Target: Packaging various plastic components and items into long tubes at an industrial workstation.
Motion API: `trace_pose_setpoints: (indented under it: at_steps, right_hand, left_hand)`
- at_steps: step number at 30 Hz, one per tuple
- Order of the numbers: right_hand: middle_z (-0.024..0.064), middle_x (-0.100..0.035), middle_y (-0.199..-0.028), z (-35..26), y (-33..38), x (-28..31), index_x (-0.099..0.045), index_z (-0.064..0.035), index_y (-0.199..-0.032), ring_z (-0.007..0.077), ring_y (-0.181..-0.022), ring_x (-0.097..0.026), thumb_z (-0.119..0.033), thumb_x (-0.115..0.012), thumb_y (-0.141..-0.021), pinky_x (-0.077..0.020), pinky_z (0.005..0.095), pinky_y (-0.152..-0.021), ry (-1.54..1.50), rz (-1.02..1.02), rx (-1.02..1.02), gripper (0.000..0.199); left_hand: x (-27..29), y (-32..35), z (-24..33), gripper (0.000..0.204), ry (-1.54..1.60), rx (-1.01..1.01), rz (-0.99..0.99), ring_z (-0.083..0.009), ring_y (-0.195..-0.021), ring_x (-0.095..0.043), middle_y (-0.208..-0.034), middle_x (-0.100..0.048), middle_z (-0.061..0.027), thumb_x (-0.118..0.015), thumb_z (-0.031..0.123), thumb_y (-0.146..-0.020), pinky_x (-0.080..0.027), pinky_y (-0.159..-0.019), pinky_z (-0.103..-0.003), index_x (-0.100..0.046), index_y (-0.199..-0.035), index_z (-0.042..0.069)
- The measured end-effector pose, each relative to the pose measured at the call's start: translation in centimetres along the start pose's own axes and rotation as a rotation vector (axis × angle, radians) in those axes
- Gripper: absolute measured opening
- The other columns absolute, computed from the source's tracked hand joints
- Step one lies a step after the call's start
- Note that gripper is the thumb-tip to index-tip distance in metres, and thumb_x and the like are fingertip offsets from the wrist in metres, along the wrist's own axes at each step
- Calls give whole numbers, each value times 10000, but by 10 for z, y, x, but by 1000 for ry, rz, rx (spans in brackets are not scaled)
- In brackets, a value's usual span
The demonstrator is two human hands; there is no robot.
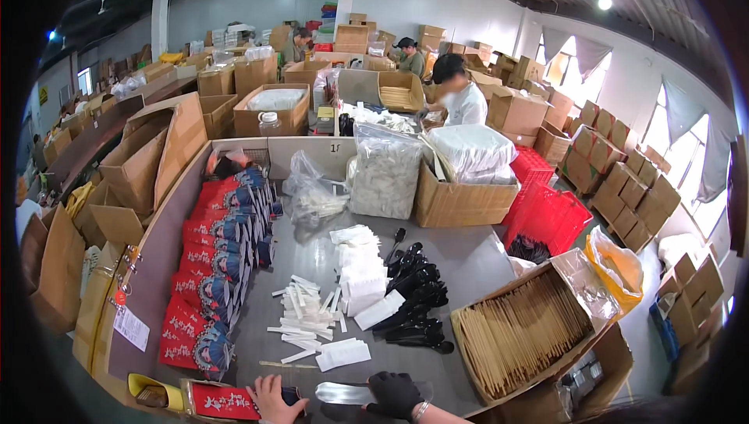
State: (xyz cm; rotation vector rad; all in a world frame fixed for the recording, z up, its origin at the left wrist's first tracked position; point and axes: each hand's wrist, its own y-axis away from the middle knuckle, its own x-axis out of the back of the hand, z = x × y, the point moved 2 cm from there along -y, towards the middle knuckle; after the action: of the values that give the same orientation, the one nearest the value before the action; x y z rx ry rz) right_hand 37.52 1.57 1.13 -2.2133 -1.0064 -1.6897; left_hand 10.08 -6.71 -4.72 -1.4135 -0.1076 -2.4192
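Note:
At the near table edge my left hand (275, 399) is bare, its fingers spread over the right end of a red printed packet (221, 401). My right hand (396, 394), in a black fingerless glove, is closed on the right part of a shiny, see-through plastic sleeve (343, 393) lying flat. Beyond the hands are narrow white paper sachets (300, 311), a fanned pile of white folded packets (360, 268) and a heap of black plastic spoons (417, 291). Overlapping rows of red and blue printed packets (207, 283) run along the left side.
A carton of thin tan paper sleeves (523, 330) borders the right edge. Across the back stand a bulging clear bag (385, 174), a crumpled bag (314, 190) and a carton of white bundles (466, 198). Red crates (546, 209) sit beyond. A co-worker (462, 96) works behind the divider.

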Motion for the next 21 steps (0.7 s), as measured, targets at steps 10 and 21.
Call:
trace_pose_setpoints:
  at_steps: [10, 21]
  right_hand:
    - [150, -620, -986, -17, -10, 6, -572, -74, -1017, 350, -944, -610, -292, -677, -757, -469, 497, -753, -30, 39, 44, 355]
    - [184, -587, -935, -37, -32, -21, -616, -36, -833, 369, -920, -565, -412, -776, -560, -432, 478, -817, -84, -21, 115, 492]
  left_hand:
    - [-31, 2, -36, 742, -58, 40, -82, -349, -1302, -363, -1348, -485, -150, -703, 512, -737, -162, -1104, -592, -504, -1302, 74]
    - [12, 4, -1, 836, -27, 103, -245, -382, -1326, -329, -1365, -475, -159, -720, 573, -708, -129, -1112, -590, -483, -1337, 77]
